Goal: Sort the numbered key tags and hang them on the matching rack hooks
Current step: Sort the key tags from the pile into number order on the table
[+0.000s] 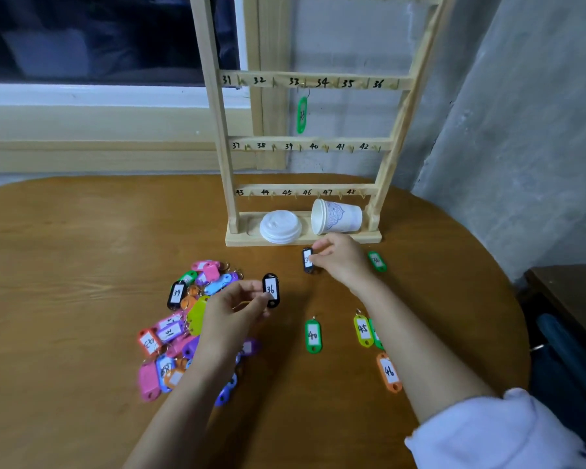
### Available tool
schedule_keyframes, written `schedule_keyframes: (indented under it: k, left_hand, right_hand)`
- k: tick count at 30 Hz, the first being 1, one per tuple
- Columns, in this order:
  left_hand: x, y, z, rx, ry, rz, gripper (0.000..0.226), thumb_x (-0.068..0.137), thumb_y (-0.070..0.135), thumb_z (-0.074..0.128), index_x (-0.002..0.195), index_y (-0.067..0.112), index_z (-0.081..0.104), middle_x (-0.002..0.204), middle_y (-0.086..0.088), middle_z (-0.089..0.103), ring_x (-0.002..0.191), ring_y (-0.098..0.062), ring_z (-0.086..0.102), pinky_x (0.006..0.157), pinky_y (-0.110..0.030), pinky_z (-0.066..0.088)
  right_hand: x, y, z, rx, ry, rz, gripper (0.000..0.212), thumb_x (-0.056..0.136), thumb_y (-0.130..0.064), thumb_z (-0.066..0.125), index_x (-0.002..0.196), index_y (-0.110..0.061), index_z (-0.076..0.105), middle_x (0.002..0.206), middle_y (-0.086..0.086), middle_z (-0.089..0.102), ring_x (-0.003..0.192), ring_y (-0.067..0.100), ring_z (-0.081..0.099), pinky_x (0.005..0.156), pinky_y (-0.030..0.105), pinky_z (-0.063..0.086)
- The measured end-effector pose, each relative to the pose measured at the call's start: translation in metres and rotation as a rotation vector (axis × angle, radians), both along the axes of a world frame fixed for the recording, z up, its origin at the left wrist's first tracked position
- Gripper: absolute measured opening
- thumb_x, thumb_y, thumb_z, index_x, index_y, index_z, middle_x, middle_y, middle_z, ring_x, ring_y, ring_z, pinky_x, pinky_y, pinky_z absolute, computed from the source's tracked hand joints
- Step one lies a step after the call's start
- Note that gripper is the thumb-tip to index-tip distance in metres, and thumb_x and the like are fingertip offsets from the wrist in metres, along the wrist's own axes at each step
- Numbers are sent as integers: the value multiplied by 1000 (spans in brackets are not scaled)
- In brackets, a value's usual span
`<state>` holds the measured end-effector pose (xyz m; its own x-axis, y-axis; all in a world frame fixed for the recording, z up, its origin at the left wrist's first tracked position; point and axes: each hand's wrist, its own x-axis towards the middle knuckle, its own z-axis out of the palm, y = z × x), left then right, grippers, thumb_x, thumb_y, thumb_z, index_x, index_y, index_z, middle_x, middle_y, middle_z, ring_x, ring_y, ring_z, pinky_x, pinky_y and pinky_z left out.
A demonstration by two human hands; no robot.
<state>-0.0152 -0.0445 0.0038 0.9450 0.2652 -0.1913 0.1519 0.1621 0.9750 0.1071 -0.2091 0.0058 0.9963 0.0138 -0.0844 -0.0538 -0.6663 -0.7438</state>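
Note:
A wooden rack (318, 83) with numbered hooks stands at the table's far side. A green tag (301, 114) hangs from hook 33. My left hand (232, 308) pinches a black tag marked 36 (271, 290) above the table. My right hand (340, 258) pinches another black tag (307, 260) just in front of the rack's base; its number is partly hidden. A heap of coloured tags (183, 319) lies to the left, partly under my left arm. Loose on the table lie green 40 (313, 336), yellow-green 45 (362, 330), orange 46 (389, 372) and another green tag (377, 261).
A white lid (280, 227) and a tipped paper cup (337, 216) rest in the rack's base tray. The round wooden table (65, 282) meets a window sill behind and a grey wall on the right. A dark side table (575, 299) stands at the far right.

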Motion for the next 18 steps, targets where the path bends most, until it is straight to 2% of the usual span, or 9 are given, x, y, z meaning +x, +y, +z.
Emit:
schedule_keyframes:
  k: [6,11,15,18]
  left_hand:
    - [6,12,-6,2,0,9,12,87,0,61,87,12,66,81,-7,67,72,-18,62,74,-29,57]
    - [9,10,-4,11,0,12,12,87,-1,60,88,10,66,82,-7,66,69,-16,62,69,-23,57]
    - [7,9,0,68,-37,6,15,87,-2,61,88,13,66,77,-3,66,63,-14,59,68,-25,55]
    - [4,7,3,96,-63,-1,16,86,-2,61,93,12,66,74,-3,65,62,-15,57,68,-28,53]
  right_hand:
    - [12,8,-9,-140,-1,5,14,80,-20,69,89,-27,61,97,-4,66,90,16,62,78,34,53]
    - [7,5,-9,-169,-38,9,15,81,-22,69,93,-24,61,92,-5,67,84,15,62,73,32,53]
    - [-15,1,8,-93,-166,26,12,86,-28,66,96,-21,64,86,-10,62,81,10,59,68,29,51]
    - [-45,4,14,62,-197,102,5,87,-23,64,90,-22,67,85,-12,65,82,5,60,74,26,50]
